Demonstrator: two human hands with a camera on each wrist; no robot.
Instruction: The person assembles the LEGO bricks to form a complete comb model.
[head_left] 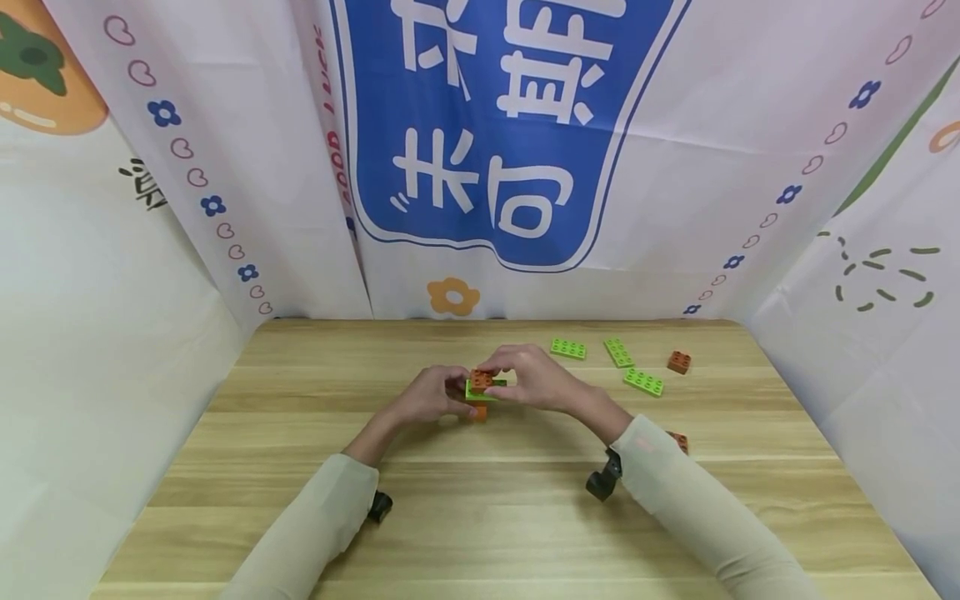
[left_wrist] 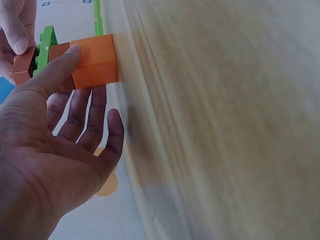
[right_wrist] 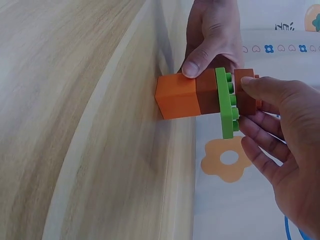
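A small brick stack stands on the wooden table: an orange block (right_wrist: 177, 96) at the bottom, a reddish-brown brick (right_wrist: 207, 92) on it, and a flat light-green plate (right_wrist: 226, 105) across the top. My left hand (head_left: 433, 395) holds the stack from the left, its thumb along the orange block and lower brown brick, fingers on the far side. Between thumb and fingers, my right hand (head_left: 534, 379) pinches another brown brick (right_wrist: 245, 92) right over the green plate's studs. Some of those studs show beside and under it; the left wrist view has this brick slightly tilted.
At the back right lie several green plates, among them one (head_left: 568, 348) behind the right hand and one (head_left: 643, 382) farther right. A brown brick (head_left: 679, 362) sits beyond them. Another brown brick (head_left: 679, 441) is partly hidden by the right sleeve. A printed cloth (head_left: 637, 208) hangs behind the table.
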